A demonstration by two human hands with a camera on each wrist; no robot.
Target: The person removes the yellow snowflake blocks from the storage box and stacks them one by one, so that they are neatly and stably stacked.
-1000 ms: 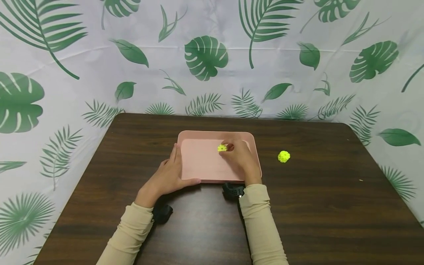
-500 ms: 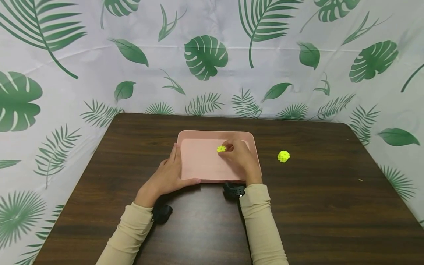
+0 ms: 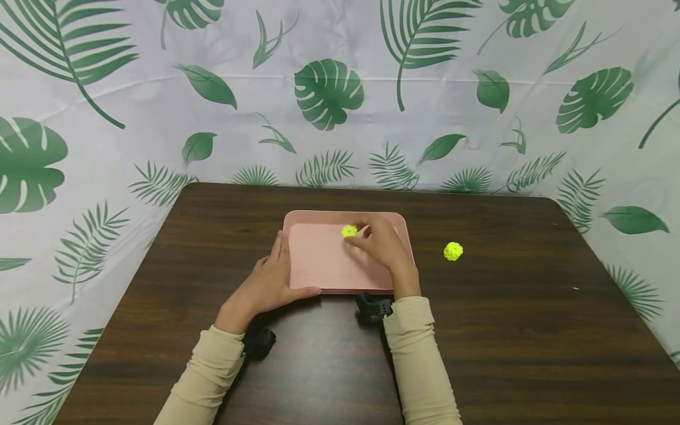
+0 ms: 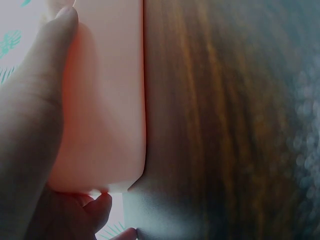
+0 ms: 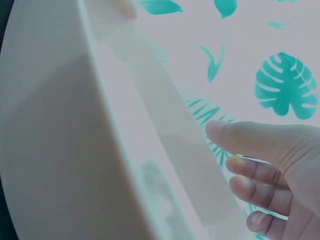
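Observation:
In the head view, a shallow pink tray (image 3: pixel 319 265) stands on the dark table. My right hand (image 3: pixel 385 245) is over its right half and pinches a small bright yellow flower-shaped piece (image 3: pixel 349 231) between thumb and fingertips. In the right wrist view the right hand (image 5: pixel 272 172) shows thumb and fingers close together, with the piece almost wholly hidden. My left hand (image 3: pixel 268 277) holds the tray's near left corner, fingers along the left side and thumb along the front edge. The left wrist view shows the thumb (image 4: pixel 42 85) against the tray's wall (image 4: pixel 107 100).
To the right of the tray, a bumpy yellow clump (image 3: pixel 453 251) lies on the wood-grain table (image 3: pixel 510 330). Farther right is a tiny pale speck (image 3: pixel 576 288). A leaf-print cloth (image 3: pixel 329 94) hangs behind the table's back edge.
My right hand has shifted slightly left and away from me, carrying the yellow flower-shaped piece across the tray. The left hand and the tray have stayed put.

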